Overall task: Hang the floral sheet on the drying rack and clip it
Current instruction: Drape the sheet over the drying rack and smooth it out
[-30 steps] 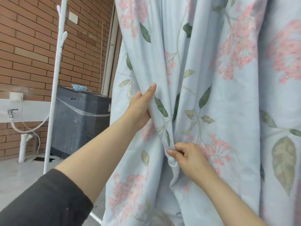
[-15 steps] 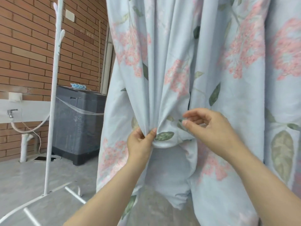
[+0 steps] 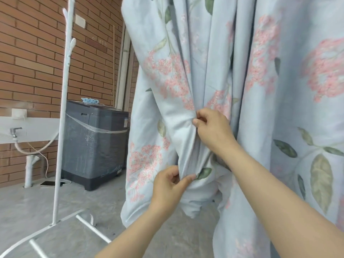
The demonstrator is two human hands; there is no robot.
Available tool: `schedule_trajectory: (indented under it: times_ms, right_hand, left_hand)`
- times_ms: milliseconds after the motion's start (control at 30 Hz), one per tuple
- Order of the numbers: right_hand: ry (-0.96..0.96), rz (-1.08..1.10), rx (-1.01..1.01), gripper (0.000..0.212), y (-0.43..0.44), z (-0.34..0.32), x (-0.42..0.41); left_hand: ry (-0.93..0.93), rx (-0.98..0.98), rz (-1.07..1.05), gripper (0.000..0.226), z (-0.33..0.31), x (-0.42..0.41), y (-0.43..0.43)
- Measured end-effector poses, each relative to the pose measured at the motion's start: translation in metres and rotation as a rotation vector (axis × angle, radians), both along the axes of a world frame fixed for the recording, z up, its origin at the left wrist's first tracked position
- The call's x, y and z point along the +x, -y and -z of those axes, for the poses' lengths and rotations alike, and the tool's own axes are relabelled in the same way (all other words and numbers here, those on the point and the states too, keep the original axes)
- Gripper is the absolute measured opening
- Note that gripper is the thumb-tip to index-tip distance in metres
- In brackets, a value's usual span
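Note:
The floral sheet [image 3: 247, 75], pale blue with pink blossoms and green leaves, hangs in deep vertical folds and fills the right two thirds of the view; its top and whatever bar carries it lie above the frame. My left hand [image 3: 169, 187] pinches a bunched fold near the sheet's lower edge between thumb and fingers. Higher up, my right hand [image 3: 212, 127] pinches another fold of the same bunch, fingers curled into the cloth. The white upright pole of the drying rack [image 3: 62, 116] stands at the left, with white clips fixed near its top. No loose clip is in either hand.
The rack's white base bars [image 3: 87, 224] spread over the grey concrete floor at lower left. A dark grey washing machine [image 3: 93, 142] stands against the brick wall behind the pole, with blue clips [image 3: 89, 100] on its lid. A tap and hose [image 3: 15, 132] are at far left.
My right hand rose and moved left onto a higher fold. My left hand dropped lower, still pinching the bunched cloth. The sheet's gathered part now hangs between the two hands.

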State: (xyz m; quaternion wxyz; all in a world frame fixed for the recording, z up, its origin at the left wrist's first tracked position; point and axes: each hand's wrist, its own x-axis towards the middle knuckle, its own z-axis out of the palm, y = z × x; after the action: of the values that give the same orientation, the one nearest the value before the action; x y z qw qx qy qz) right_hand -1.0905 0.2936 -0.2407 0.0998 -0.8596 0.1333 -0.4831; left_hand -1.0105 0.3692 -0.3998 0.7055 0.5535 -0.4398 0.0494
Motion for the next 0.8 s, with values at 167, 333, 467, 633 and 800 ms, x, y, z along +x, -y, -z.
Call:
schedule_trajectory:
  times_ms: [167, 333, 467, 633, 800]
  right_hand:
    - [0.063, -0.726, 0.751, 0.022, 0.024, 0.009, -0.030]
    - [0.076, -0.806, 0.968, 0.019, 0.037, 0.013, -0.039]
    - [0.028, -0.800, 0.928, 0.023, 0.032, 0.010, -0.036]
    - [0.016, -0.791, 0.918, 0.023, 0.031, 0.010, -0.039]
    - [0.021, -0.683, 0.872, 0.026, 0.033, 0.011, -0.036]
  left_hand:
    - [-0.270, -0.094, 0.273, 0.042, -0.029, 0.018, -0.032]
    - [-0.405, -0.165, 0.366, 0.032, -0.092, 0.039, -0.034]
    - [-0.355, -0.215, 0.440, 0.037, -0.133, 0.042, -0.033]
    - [-0.695, -0.371, 0.597, 0.079, -0.156, 0.054, -0.038]
    - [-0.607, -0.370, 0.769, 0.029, -0.154, 0.067, -0.035]
